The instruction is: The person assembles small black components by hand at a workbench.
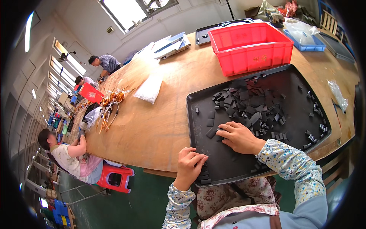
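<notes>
A large black tray (232, 166) lies before me at the table's near edge. Small black pieces (249, 103), some flat and some rolled into short tubes, are heaped in its middle and far part. Over the near left part of the tray, my right hand (242, 138) is bent, fingertips together at a small dark piece beside loose flat ones. My left hand (188, 166) is at the tray's near left rim, thumb and fingers drawn together; anything between them is too small to make out. Below it, several black pieces (204, 177) line the tray's corner.
A red plastic bin (251, 51) stands beyond the tray, with a blue tray (307, 44) to its right. On the wooden table (167, 126) are a white bag (149, 88) and copper-coloured coils (114, 97). Co-workers sit along the left side, one near a red stool (116, 179).
</notes>
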Demonstrator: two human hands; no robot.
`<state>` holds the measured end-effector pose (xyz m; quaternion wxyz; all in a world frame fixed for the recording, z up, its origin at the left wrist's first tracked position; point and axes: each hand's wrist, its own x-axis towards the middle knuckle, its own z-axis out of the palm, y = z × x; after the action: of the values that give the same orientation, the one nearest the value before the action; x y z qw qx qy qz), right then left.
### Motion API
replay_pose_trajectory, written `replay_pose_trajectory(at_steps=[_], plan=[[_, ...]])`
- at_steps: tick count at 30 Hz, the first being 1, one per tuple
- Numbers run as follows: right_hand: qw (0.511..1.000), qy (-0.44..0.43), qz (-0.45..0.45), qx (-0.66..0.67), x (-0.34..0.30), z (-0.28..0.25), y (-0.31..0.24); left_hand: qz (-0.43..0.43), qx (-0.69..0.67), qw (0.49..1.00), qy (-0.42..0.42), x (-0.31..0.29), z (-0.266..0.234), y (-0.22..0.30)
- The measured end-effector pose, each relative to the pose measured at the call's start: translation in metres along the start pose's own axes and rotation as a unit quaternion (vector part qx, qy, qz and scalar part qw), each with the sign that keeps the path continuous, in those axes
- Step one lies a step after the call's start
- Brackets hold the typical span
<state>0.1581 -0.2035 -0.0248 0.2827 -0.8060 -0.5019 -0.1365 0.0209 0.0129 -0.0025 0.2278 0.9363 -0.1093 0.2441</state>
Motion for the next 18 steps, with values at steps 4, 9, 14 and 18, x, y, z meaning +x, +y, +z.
replay_pose_trajectory(at_steps=[4,9,14,18], plan=[[1.000,0.015,-0.020,-0.015,0.000,0.001,0.000,-0.008,-0.021,1.000,0.005,0.006,0.001,-0.006],[1.000,0.005,-0.014,0.019,-0.002,-0.001,0.008,-0.033,-0.062,0.997,0.028,0.044,0.019,-0.019],[0.996,-0.026,-0.081,0.023,0.001,-0.009,0.002,0.029,0.029,0.998,0.037,0.068,0.048,-0.026],[0.997,-0.020,-0.081,0.006,0.000,-0.007,0.005,0.048,0.039,0.998,0.027,0.076,0.053,-0.022]])
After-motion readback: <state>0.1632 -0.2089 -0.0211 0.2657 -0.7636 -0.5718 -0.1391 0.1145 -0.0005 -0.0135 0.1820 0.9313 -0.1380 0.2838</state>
